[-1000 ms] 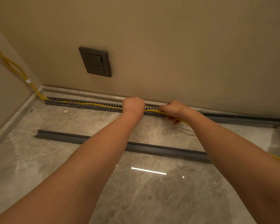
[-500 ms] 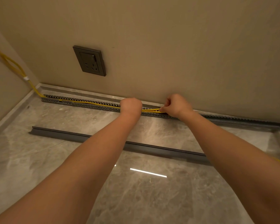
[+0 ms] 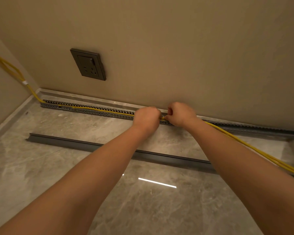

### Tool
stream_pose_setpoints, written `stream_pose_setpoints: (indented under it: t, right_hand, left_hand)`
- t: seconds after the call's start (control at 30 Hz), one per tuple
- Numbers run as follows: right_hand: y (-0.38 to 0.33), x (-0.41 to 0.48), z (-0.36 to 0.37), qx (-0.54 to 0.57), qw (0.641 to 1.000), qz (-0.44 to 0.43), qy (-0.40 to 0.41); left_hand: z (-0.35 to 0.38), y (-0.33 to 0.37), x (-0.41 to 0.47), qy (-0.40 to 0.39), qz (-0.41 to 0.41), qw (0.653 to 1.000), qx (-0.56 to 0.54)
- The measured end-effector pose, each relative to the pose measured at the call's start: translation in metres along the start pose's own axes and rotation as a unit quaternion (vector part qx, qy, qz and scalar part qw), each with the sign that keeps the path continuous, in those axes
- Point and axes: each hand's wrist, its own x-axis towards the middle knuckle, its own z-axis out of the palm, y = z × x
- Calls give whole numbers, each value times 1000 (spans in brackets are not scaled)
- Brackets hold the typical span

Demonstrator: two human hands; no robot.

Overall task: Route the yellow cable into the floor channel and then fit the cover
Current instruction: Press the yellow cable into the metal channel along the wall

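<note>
At the foot of a beige wall, my left hand and right hand meet over the slotted grey floor channel, both fists curled tight on the yellow cable, which shows as a short bright stretch between them. Toward nine o'clock the cable lies inside the channel, then climbs the corner at ten o'clock. Toward four o'clock it runs loose across the marble floor, outside the channel. The grey cover lies apart on the floor at six o'clock of the channel, parallel to it. A dark wall socket sits at eleven o'clock.
</note>
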Motion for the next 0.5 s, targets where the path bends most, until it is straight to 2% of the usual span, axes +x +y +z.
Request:
stream_pose_setpoints:
  t: [0.1, 0.23, 0.5]
  right_hand:
    - [1, -1, -1, 18, 1000, 6, -12]
    - [1, -3, 1, 28, 999, 9, -20]
    - [22, -13, 5, -12, 999, 30, 44]
  left_hand:
    - [5, 6, -3, 9, 32, 999, 8]
    - [5, 11, -6, 12, 35, 998, 45]
    - [-5, 35, 3, -38, 23, 995, 89]
